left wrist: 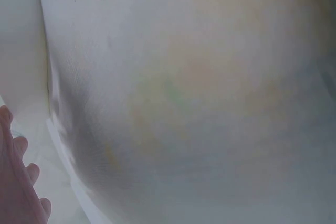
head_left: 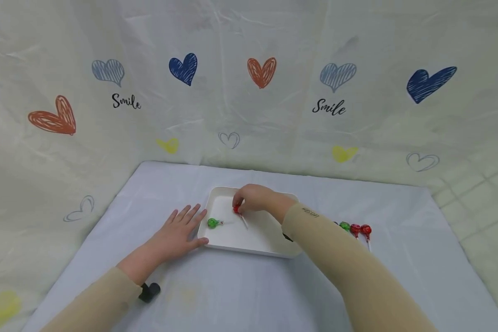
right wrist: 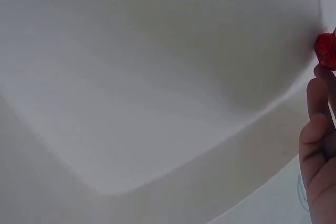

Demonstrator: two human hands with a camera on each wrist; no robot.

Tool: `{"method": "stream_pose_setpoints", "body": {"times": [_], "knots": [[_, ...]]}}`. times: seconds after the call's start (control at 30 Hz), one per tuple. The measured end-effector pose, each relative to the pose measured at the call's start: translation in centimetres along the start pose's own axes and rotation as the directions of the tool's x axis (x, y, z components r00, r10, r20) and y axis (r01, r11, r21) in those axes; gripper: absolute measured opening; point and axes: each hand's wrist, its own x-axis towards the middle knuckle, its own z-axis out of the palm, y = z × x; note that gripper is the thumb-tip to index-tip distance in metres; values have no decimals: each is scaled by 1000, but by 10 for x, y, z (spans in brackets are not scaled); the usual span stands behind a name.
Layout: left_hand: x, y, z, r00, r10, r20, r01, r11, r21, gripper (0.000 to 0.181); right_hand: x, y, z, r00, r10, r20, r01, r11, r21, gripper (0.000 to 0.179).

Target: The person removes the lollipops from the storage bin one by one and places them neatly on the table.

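Observation:
A white tray (head_left: 265, 237) lies on the table. Over its back half, my right hand (head_left: 255, 197) pinches a red lollipop (head_left: 236, 209) by its wrapped head, the white stick slanting toward the front. The right wrist view has the red head (right wrist: 326, 51) at the fingertips by the right edge, beside the tray wall. My left hand (head_left: 176, 236) is spread flat, its thumb and fingertips at the tray's left edge. Only part of that left hand (left wrist: 18, 177) enters the left wrist view. A green lollipop (head_left: 213, 223) lies inside the tray at the left.
Right of the tray, a row holds a green lollipop (head_left: 345, 226) and two red lollipops (head_left: 366, 229), partly behind my right sleeve (head_left: 336, 249). A black device (head_left: 150, 292) sits by my left wrist. Behind the table hangs a white curtain (head_left: 290, 138) printed with hearts.

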Motion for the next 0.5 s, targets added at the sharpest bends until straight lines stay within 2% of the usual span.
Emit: {"method": "stream_pose_setpoints", "body": {"times": [0.3,0.5], "knots": [[0,-1,1,1000,5,-1,-5,1000,-24,93,-16,11,-1,1000,0,8,-1,999,32,21],[0,-1,2,1000,5,-10,-5,1000,-9,94,-21,15,-5,1000,-14,-26,13,1000,-8,27]]}}
